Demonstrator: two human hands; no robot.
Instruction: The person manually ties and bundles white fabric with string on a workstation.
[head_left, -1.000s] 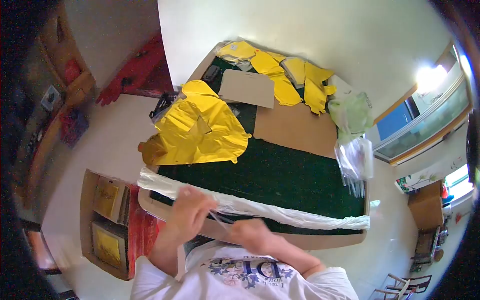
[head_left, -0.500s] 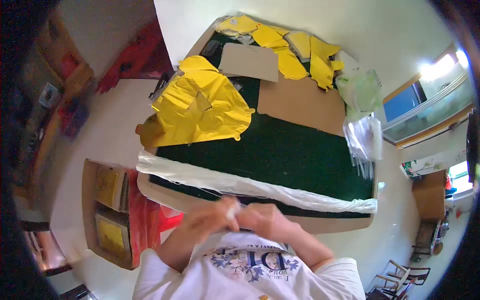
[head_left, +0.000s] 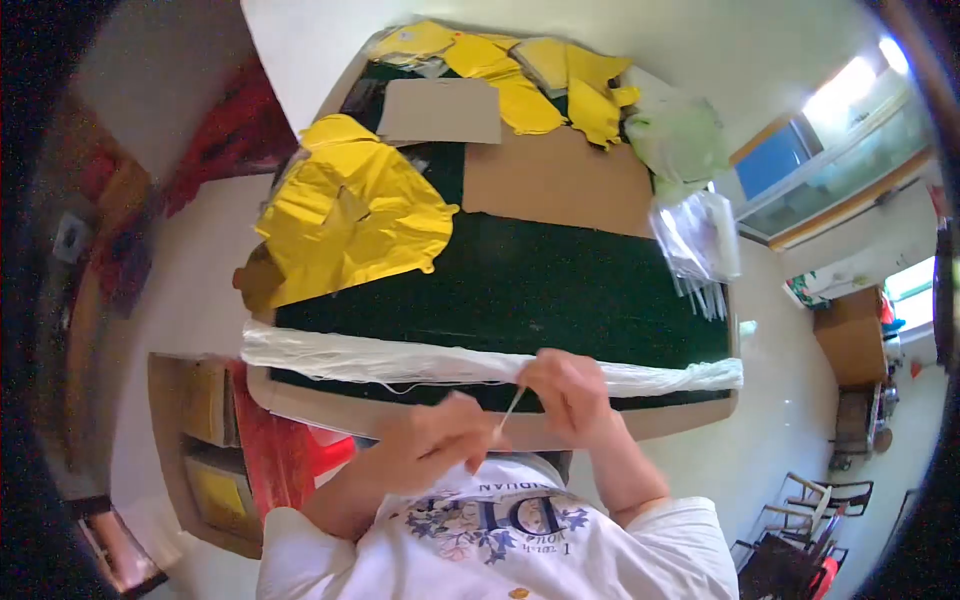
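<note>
A short length of white string (head_left: 512,408) runs taut and slanting between my two hands. My left hand (head_left: 435,435) is closed on its lower end, close to my shirt. My right hand (head_left: 568,393) pinches the upper end, in front of the long white bundle of strands (head_left: 380,358). That bundle lies across the near side of the dark green tabletop (head_left: 560,290). A few loose strands hang from its lower edge. The fingertips of both hands are partly hidden.
Yellow plastic sheets (head_left: 390,235) lie at the left and along the back. Cardboard pieces (head_left: 560,185) are in the middle. Clear plastic bags (head_left: 697,235) and a pale green bag (head_left: 680,145) rest at the right edge. A cardboard box (head_left: 172,440) stands at the lower left.
My hands were together near my shirt and have moved apart. The right went up and to the right, and string now shows stretched between them. The view has shifted slightly.
</note>
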